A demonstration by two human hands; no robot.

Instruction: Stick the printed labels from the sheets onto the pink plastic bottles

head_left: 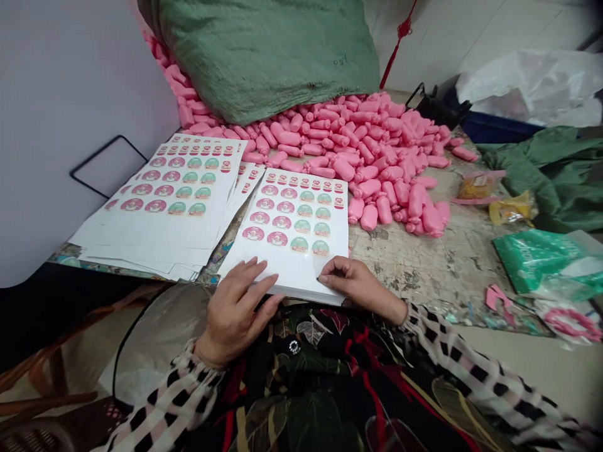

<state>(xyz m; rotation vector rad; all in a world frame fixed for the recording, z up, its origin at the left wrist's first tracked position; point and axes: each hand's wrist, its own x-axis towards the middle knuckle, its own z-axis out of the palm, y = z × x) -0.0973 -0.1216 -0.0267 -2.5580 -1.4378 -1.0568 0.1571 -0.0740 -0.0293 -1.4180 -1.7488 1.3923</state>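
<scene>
Our left hand (234,312) lies open on the sticker sheets (287,232); our right hand (358,284) pinches their bottom edge.

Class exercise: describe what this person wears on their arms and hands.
The left hand and right hand are bare, with no gloves. The left sleeve and right sleeve are long, in a black-and-white check with pinkish bands, and they sit beside a dark floral garment.
</scene>
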